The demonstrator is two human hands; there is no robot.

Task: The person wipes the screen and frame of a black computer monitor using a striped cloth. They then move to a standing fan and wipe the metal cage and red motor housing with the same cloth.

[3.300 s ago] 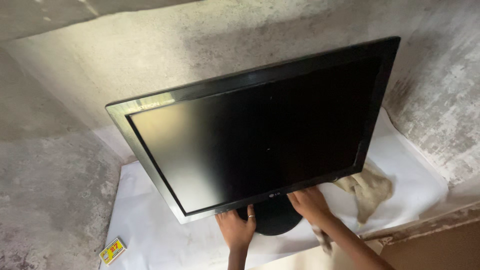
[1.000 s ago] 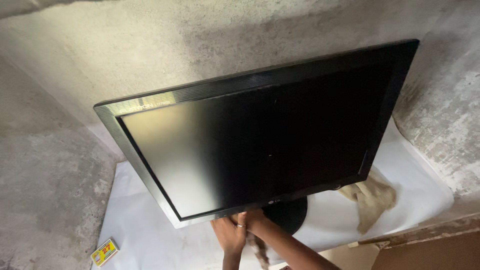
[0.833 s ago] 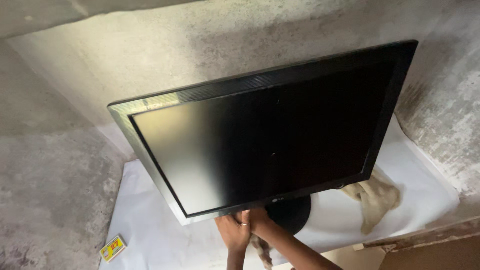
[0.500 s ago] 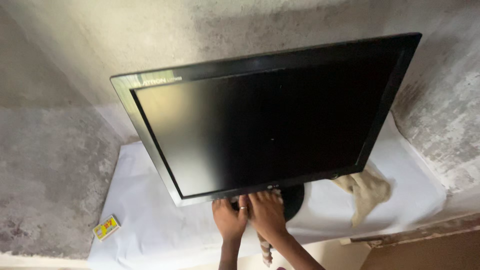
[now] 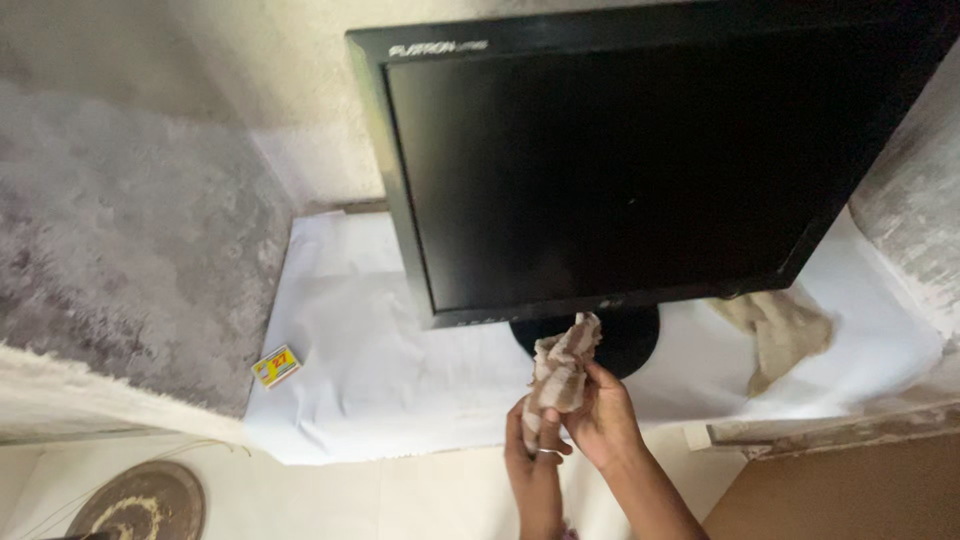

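Head view, both hands (image 5: pixel 570 425) clutching rag (image 5: pixel 558 368)

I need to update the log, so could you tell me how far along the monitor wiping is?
Done: the black monitor stands upright on its round base on the white sheet. In hand: the left hand and right hand together hold a striped cloth just below the screen's lower edge, off the glass. Left: a second beige cloth lies behind the monitor; screen cleanliness cannot be judged.

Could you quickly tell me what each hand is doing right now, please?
Left hand: closed on the lower part of the striped cloth.
Right hand: closed on the same cloth, just in front of the monitor.
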